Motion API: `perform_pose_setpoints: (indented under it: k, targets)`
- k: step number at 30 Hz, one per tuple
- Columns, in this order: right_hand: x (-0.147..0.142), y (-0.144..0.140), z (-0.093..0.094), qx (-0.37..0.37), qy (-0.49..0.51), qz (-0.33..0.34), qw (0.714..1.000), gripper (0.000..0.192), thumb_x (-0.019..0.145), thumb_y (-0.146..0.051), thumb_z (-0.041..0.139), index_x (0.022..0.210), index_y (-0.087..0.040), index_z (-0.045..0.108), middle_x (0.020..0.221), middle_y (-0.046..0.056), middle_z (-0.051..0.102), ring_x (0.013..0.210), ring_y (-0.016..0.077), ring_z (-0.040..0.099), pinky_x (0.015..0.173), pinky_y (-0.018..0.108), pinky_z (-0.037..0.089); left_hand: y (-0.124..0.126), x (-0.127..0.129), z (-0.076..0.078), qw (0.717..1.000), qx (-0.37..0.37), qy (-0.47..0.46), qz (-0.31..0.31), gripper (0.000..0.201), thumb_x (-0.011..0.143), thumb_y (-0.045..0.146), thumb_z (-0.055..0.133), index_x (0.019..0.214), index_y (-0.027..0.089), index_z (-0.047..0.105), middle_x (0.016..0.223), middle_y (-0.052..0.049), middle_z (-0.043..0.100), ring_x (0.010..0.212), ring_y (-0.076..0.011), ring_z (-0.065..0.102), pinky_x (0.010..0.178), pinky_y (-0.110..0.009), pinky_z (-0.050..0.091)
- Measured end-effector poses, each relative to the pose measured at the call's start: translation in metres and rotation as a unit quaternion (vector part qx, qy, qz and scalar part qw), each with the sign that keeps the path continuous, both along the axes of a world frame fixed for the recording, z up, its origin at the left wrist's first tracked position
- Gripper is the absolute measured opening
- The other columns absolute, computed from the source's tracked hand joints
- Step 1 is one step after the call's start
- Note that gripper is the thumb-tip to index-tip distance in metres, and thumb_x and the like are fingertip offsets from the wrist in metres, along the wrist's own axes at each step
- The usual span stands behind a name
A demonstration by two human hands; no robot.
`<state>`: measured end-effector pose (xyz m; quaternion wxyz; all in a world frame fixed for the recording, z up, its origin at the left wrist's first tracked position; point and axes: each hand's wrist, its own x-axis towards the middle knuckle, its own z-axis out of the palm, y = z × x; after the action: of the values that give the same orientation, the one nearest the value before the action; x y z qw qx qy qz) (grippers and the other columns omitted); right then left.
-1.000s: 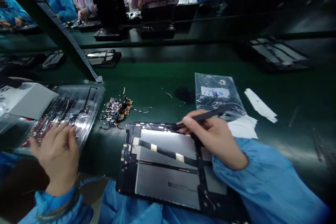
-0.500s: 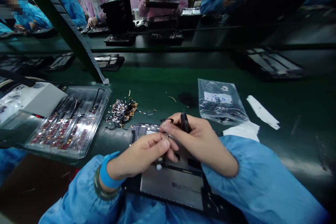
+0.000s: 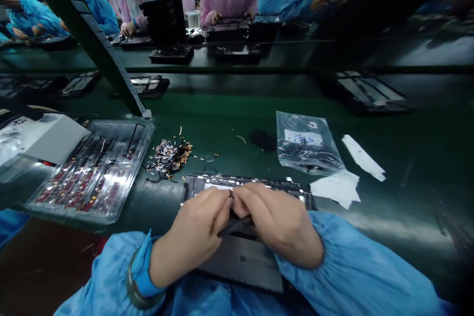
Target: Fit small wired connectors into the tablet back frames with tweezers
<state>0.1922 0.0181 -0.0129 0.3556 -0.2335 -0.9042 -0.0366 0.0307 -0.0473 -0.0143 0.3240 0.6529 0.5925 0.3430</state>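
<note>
My left hand [image 3: 196,232] is closed in a pinch over an opened flat electronic device [image 3: 240,259], seemingly a tablet, that lies before me. Its fingertips meet those of my right hand [image 3: 283,222]; whatever small piece sits between them is hidden. A slim black tool [image 3: 236,227], tweezers-like in shape, sticks out from under my right hand, whose fingers are curled shut around it. Along the device's far edge a strip of dark parts [image 3: 255,181] shows.
To the left are a clear plastic tray [image 3: 142,153] of small red and metallic parts and a pile of short cables [image 3: 170,158]. Beyond the device lie black bits [image 3: 262,139], a zip bag [image 3: 309,143] and white scraps [image 3: 336,187]. A slanted post [image 3: 92,34] rises at left; co-workers sit opposite.
Both hands have turned palms down and lowered onto the device. The black tool, upright above my right hand before, now points left beneath it. The opposite co-worker in pink has lowered a dark panel.
</note>
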Motion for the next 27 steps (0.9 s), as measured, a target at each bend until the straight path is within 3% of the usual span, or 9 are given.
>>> perform_pose_setpoints:
  k: [3,6,8,10,14,17,19,21,27]
  targets:
    - [0.006,0.006,0.003,-0.031,0.068,-0.061,0.995,0.014,0.089,-0.015,0.049,0.080,-0.018,0.059,0.072,0.003,0.066,0.064,0.0122,0.062,0.055,0.022,0.044,0.003,-0.009,0.006,0.971,-0.096,-0.210,0.063,0.027,0.090,0.033,0.046,0.087,0.016,0.067,0.075,-0.004,0.062,0.064,-0.0132,0.056,0.062,-0.026,0.045]
    - [0.010,0.006,0.004,-0.042,0.059,-0.008,0.997,0.012,0.086,-0.011,0.051,0.081,-0.017,0.060,0.072,0.003,0.066,0.063,0.0128,0.062,0.056,0.023,0.045,0.006,-0.013,0.009,0.875,-0.183,-0.444,0.061,0.025,0.085,0.034,0.057,0.094,0.016,0.071,0.091,-0.007,0.067,0.070,-0.0133,0.062,0.063,-0.024,0.051]
    - [0.009,0.005,0.002,-0.056,0.037,0.054,0.996,0.014,0.086,-0.010,0.051,0.078,-0.017,0.061,0.068,0.003,0.065,0.059,0.0125,0.060,0.055,0.023,0.045,0.007,-0.011,0.008,0.829,-0.216,-0.515,0.033,0.024,0.082,0.032,0.062,0.096,0.016,0.072,0.086,-0.006,0.068,0.070,-0.0122,0.064,0.064,-0.021,0.052]
    - [0.005,0.006,0.002,-0.114,0.063,0.066,0.989,0.013,0.087,-0.015,0.053,0.078,-0.016,0.062,0.068,0.004,0.066,0.059,0.0124,0.061,0.054,0.023,0.046,0.007,-0.008,0.005,0.813,-0.225,-0.536,0.025,0.023,0.081,0.032,0.065,0.096,0.015,0.072,0.075,-0.004,0.068,0.067,-0.0098,0.064,0.066,-0.017,0.051]
    - [-0.005,0.014,0.009,-0.354,0.171,-0.001,0.920,0.016,0.085,-0.028,0.056,0.089,-0.017,0.067,0.080,0.004,0.072,0.064,0.0138,0.065,0.056,0.023,0.050,0.006,-0.001,0.002,0.846,-0.206,-0.491,0.032,0.023,0.081,0.035,0.066,0.089,0.015,0.073,0.080,-0.005,0.070,0.073,-0.0104,0.066,0.074,-0.018,0.052]
    - [-0.013,0.017,0.013,-0.485,0.195,-0.009,0.852,0.022,0.083,-0.033,0.055,0.073,-0.018,0.067,0.067,0.002,0.070,0.059,0.0152,0.064,0.053,0.024,0.050,0.007,0.002,0.002,0.925,-0.140,-0.351,0.037,0.023,0.084,0.033,0.061,0.088,0.013,0.071,0.088,-0.008,0.069,0.078,-0.0143,0.067,0.077,-0.024,0.054]
    - [-0.017,0.015,0.013,-0.497,0.217,-0.013,0.840,0.023,0.081,-0.033,0.056,0.067,-0.018,0.067,0.064,0.002,0.068,0.058,0.0158,0.063,0.053,0.025,0.050,0.007,0.004,0.002,0.967,-0.038,-0.240,0.073,0.020,0.085,0.028,0.058,0.087,0.012,0.070,0.093,-0.010,0.067,0.083,-0.0163,0.065,0.078,-0.026,0.054]
    - [-0.018,0.013,0.012,-0.489,0.243,-0.023,0.838,0.020,0.079,-0.033,0.059,0.071,-0.018,0.069,0.069,0.002,0.070,0.063,0.0170,0.065,0.057,0.026,0.051,0.007,0.004,0.002,0.980,0.038,-0.173,0.096,0.018,0.086,0.024,0.054,0.085,0.013,0.069,0.091,-0.009,0.066,0.085,-0.0164,0.064,0.076,-0.025,0.054]
    - [-0.021,0.017,0.011,-0.568,0.293,-0.035,0.769,0.028,0.073,-0.040,0.068,0.091,-0.018,0.073,0.081,0.006,0.074,0.077,0.0209,0.069,0.069,0.032,0.055,0.005,0.009,-0.001,0.982,0.023,-0.181,0.042,0.017,0.086,0.017,0.051,0.081,0.013,0.066,0.079,-0.006,0.065,0.068,-0.0124,0.065,0.065,-0.021,0.056]
